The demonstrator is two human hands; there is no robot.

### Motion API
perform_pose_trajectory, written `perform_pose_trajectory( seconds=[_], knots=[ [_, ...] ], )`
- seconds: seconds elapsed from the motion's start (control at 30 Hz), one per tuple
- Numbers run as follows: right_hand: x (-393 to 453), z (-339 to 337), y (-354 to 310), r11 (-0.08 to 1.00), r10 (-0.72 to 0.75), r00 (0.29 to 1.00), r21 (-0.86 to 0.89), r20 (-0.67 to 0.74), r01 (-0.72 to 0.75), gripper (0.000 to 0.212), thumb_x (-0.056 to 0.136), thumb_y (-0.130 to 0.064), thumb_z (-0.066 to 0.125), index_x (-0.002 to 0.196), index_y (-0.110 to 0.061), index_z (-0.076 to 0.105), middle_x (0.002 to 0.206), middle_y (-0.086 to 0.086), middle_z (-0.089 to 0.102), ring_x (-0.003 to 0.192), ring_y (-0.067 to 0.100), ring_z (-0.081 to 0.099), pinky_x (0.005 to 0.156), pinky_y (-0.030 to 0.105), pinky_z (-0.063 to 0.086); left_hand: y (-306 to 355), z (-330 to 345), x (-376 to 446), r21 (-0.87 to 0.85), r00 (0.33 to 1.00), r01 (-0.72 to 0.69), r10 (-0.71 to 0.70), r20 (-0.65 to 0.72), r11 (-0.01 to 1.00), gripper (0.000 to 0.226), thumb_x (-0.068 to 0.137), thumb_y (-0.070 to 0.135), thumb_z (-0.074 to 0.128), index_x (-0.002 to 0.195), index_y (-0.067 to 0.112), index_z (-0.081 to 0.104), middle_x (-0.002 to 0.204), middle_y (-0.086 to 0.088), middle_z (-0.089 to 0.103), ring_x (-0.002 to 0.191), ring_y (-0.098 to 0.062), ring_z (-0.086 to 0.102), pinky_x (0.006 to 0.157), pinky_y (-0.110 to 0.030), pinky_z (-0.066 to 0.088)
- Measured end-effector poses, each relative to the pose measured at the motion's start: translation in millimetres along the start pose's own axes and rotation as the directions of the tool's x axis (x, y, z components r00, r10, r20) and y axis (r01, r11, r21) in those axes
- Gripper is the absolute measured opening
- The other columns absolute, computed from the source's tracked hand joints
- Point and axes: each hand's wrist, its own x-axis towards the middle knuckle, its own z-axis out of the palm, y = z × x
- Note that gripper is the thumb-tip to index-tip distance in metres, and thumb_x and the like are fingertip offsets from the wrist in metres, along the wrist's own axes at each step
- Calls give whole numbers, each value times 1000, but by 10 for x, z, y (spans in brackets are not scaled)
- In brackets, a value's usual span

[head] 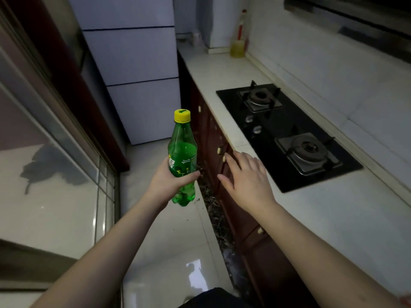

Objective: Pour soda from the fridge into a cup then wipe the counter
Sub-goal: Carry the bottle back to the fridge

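Left hand (165,182) grips green soda bottle (182,161) upright, yellow cap on — right hand (244,176) open, fingers spread, beside counter (333,218) edge.

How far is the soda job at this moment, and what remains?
Done: the green soda bottle is out and the fridge doors look closed. In hand: the left hand grips the bottle upright, its yellow cap still on; the right hand is open beside the counter edge. Left: no cup is in view, nothing is poured, and wiping has not begun.
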Motion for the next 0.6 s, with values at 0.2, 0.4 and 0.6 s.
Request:
perform_pose_trajectory(
  seconds=[0.2, 0.4, 0.6],
  knots=[
    [514, 195, -184, 995, -95, 995, 36, 0, 95, 60, 93, -53, 36, 138, -15, 48, 137, 13, 52, 129, 30, 45, 108, 48, 34, -37, -232, 313, 8, 994, 19, -18, -108, 1000, 57, 55, 33, 88, 105, 27, 61, 98, 3, 72, 94, -18, 70, 88, -48, 57],
    [1218, 438, -113, 977, -196, 981, 90, -5, 195, 61, 93, -53, 33, 139, -14, 46, 139, 13, 50, 131, 30, 42, 108, 49, 34, -70, -307, 927, 33, 979, 35, -28, -200, 999, 66, 48, 43, 88, 105, 22, 62, 97, -2, 73, 93, -24, 71, 87, -52, 57],
    [1999, 566, 53, 950, -278, 958, 123, -74, 286, 58, 92, -51, 42, 136, -13, 49, 134, 13, 53, 127, 30, 45, 107, 48, 34, 77, -295, 1516, 46, 963, 43, -29, -269, 998, 63, 49, 45, 87, 103, 26, 62, 94, 1, 72, 92, -20, 70, 83, -43, 57]
  ],
)
